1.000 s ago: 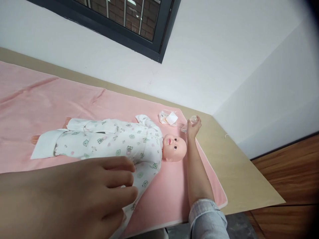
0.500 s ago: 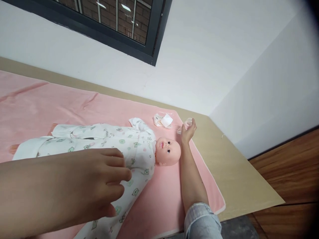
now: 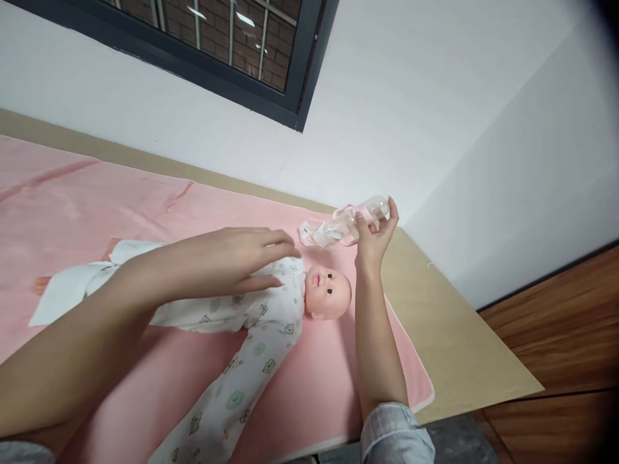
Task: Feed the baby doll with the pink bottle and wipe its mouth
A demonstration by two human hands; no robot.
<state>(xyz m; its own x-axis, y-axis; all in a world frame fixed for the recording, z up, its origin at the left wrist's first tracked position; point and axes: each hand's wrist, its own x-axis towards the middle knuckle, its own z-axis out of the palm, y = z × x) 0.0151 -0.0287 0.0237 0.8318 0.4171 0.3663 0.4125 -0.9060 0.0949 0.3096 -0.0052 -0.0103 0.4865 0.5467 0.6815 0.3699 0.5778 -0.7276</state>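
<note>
A baby doll (image 3: 329,293) in white patterned clothes lies on its back with its head to the right. My left hand (image 3: 251,258) is over the doll's chest, fingers stretched out and holding nothing; whether it touches the clothes I cannot tell. Beyond the doll's head, my right hand (image 3: 374,246) grips a clear baby bottle (image 3: 374,208) with pink parts. The bottle is tilted, its lower left end in front of a small plastic packet (image 3: 309,233) with white and orange on it. My left hand and forearm cover part of the doll's body.
A pink blanket (image 3: 300,386) covers much of the beige table (image 3: 449,348). Along the back runs a white wall (image 3: 387,96) with a dark-framed window (image 3: 293,106). Wood-grain panels (image 3: 561,341) stand beyond the table's right edge.
My right hand has lifted the bottle up from the blanket's corner, so it shows more fully. My left hand has moved up and right over the doll's chest, its fingers straighter.
</note>
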